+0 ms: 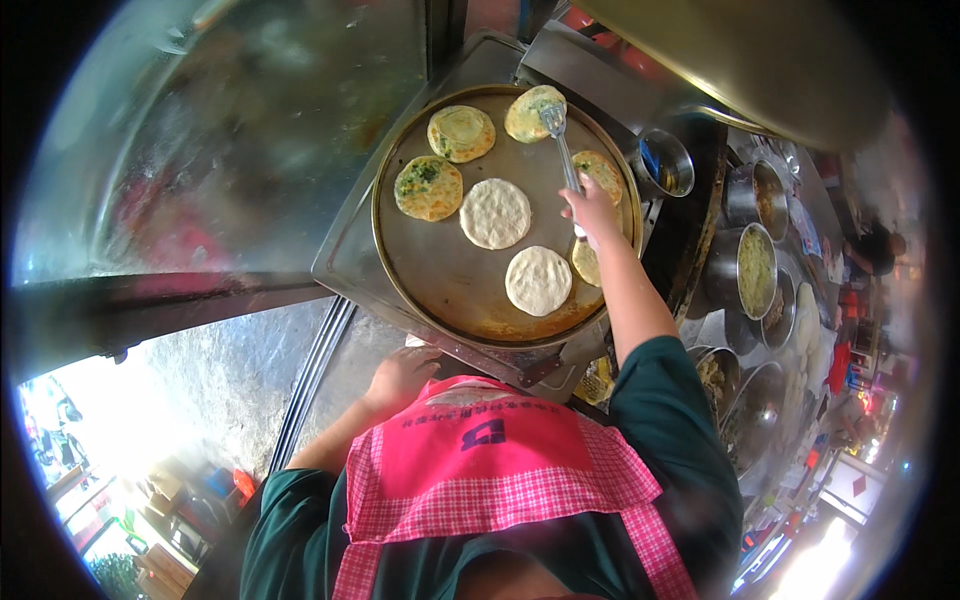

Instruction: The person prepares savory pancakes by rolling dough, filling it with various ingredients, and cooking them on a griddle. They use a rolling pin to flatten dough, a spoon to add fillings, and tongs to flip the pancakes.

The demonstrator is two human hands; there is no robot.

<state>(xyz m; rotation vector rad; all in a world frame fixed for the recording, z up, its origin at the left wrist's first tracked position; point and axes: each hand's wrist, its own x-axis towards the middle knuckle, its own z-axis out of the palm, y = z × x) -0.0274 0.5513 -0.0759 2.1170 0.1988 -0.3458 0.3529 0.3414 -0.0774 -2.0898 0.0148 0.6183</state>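
Observation:
My right hand (590, 210) grips a metal slotted spatula (566, 150), its head against a golden flatbread (528, 112) at the back of the round griddle (420, 265). Two flecked golden flatbreads (461, 133), (428, 188) lie left, two pale rounds (494, 213), (538, 281) sit centre and front, and more browned breads (598, 168) are partly hidden by my right hand and arm. My left hand (400, 370) rests with loosely bent, parted fingers at the griddle stand's front edge, beside a small white item (420, 341) that I cannot make out.
Metal pots with shredded food (755, 270) and utensils (662, 165) line the right, beside pale dough pieces (805, 320). A steel panel (200, 150) stands left. A large round lid (770, 60) hangs at upper right. A person (875, 250) is at far right.

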